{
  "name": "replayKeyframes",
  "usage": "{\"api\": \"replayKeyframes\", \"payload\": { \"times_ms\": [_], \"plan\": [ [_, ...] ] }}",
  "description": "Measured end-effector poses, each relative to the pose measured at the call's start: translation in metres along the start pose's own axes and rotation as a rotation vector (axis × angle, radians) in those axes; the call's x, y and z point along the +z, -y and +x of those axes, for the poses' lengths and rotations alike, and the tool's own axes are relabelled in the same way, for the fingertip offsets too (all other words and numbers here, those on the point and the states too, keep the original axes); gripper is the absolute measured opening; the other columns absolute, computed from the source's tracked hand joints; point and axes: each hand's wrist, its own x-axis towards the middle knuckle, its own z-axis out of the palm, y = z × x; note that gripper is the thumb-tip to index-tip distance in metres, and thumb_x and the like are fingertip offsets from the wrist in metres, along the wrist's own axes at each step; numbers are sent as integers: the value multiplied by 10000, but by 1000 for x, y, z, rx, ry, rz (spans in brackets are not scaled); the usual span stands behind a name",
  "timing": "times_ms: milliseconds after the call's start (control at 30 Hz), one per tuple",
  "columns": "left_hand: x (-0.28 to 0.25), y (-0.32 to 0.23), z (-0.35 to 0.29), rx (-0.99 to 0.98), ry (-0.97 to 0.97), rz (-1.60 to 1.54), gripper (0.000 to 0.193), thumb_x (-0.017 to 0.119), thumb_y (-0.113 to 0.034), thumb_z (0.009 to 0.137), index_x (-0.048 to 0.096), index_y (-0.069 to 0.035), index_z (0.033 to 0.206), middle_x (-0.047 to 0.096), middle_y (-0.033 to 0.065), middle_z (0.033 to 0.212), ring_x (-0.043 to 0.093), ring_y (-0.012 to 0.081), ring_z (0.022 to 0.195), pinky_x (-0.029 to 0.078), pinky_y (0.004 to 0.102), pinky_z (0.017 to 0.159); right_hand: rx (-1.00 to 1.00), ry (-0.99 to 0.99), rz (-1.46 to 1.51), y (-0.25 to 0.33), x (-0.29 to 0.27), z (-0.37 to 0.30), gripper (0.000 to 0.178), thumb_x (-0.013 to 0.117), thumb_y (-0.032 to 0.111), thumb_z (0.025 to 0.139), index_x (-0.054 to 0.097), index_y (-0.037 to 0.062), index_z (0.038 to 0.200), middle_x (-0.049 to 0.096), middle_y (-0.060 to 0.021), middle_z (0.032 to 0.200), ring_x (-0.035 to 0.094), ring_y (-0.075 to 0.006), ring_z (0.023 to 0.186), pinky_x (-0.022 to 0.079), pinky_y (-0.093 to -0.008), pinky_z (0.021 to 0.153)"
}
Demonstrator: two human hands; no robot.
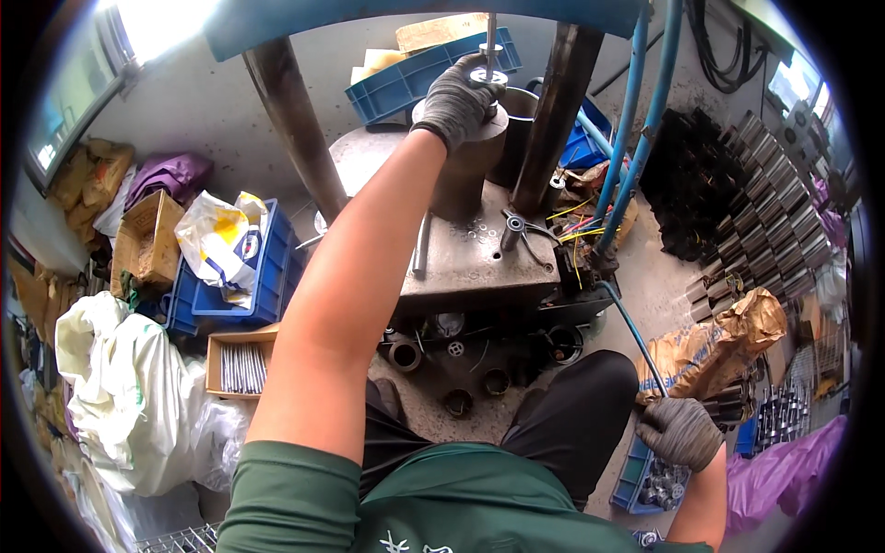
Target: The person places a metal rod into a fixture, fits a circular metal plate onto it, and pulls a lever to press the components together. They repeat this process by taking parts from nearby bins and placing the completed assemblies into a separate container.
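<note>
My left hand (457,106), in a grey knit glove, reaches forward with its fingers closed round a metal shaft with a round flange (489,77). That shaft stands upright over a thick steel cylinder (470,170) on the bed of a press. Its top meets a rod (492,35) coming down from the blue crossbeam. Part of the shaft is hidden by my fingers. Low on the right, my right hand (680,431), gloved too, is closed on the end of a thin blue lever (631,327) that runs up to the side of the press.
Steel columns (293,124) flank the cylinder. A loose metal bar (421,247) and a handled tool (516,228) lie on the press bed (461,276). Blue crates (277,253) and sacks stand left; stacked metal tubes (770,198) and a crate of small parts (631,475) are right.
</note>
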Motion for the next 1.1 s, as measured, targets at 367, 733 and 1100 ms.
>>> {"api": "replayKeyframes", "payload": {
  "times_ms": [367, 733, 1100],
  "plan": [
    [-3, 21, 12, 73, 16, -4, 625, 835, -193, 886, 599, -137, 1462, 693, 8, 795, 628, 65, 664, 578, 243, 671, 18, -28, 150, 1, -29, 8, 331, 723, 222, 896, 759, 63, 1184, 751, -189, 970, 734, -386, 923, 590, -439, 844],
    [2, 5, 5, -28, 0, -95, 633, 850, -165, 891, 596, -152, 1471, 696, 57, 812, 612, 91, 607, 570, 263, 569, 5, -4, 132, 4, -32, 8, 319, 727, 269, 903, 761, 31, 1112, 758, -201, 973, 738, -388, 900, 593, -453, 841],
    [3, -1, 4, -172, -6, -384, 571, 834, -94, 898, 632, -162, 1428, 671, 43, 789, 601, 92, 591, 556, 273, 525, 56, 4, 172, 2, -30, 9, 292, 707, 259, 904, 755, 45, 1096, 754, -195, 979, 734, -388, 908, 589, -463, 847]
  ]
}}
